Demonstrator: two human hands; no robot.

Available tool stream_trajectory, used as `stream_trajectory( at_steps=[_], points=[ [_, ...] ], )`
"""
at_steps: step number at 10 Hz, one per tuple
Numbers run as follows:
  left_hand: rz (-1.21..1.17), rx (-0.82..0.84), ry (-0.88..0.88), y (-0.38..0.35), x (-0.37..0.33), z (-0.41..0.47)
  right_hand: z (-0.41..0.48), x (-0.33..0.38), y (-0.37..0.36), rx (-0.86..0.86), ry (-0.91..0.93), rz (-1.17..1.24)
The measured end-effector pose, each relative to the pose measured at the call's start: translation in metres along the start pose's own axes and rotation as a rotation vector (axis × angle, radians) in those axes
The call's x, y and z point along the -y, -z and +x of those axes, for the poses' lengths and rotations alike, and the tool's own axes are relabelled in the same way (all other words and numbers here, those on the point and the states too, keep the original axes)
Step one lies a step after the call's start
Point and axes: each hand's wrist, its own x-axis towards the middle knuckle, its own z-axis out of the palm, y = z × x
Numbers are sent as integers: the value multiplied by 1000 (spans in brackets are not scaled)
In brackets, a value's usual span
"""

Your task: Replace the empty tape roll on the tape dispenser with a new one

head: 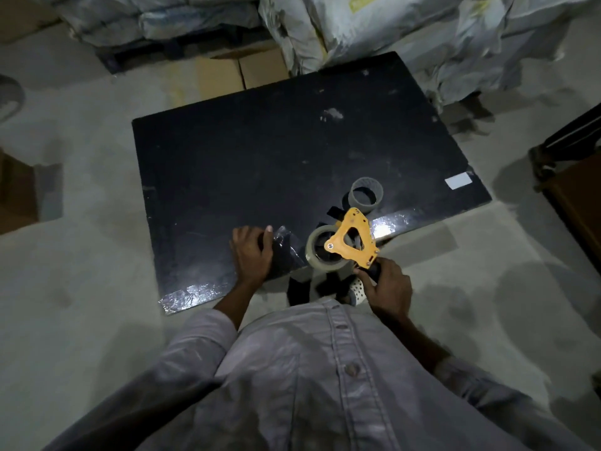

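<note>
Tape on a full clear roll (320, 255) already sits on the hub of the yellow dispenser (353, 239), which the right hand (387, 289) holds by its dark handle, fingers closed around it, just above the near edge of the black board (227, 164). The empty grey core (366, 194) stands on that board just beyond the dispenser, apart from it. The left hand (252, 253) rests curled on the board's near part, touching a crinkled dark piece of film (286, 245); whether it grips anything I cannot tell. Judging from this, threading is the risky part: the free end could stick back onto the roll or fold on itself, and with only one hand steadying the dispenser, it could twist or the roll could slip off the hub.
</note>
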Motion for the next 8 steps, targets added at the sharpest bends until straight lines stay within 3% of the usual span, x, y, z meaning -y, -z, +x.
stream_trajectory(
  at_steps=[1, 5, 7, 8],
  points=[
    [-2, -89, 0, 7, -2, 6, 30, 17, 12, 20, 138, -137],
    [27, -168, 218, 5, -14, -5, 128, 81, 43, 106, 558, -342],
    [43, -203, 257, 10, -14, -14, 140, 88, 35, 174, 667, -402],
    [47, -218, 260, 9, -11, -20, 140, 87, 31, 110, 690, -425]
  ],
)
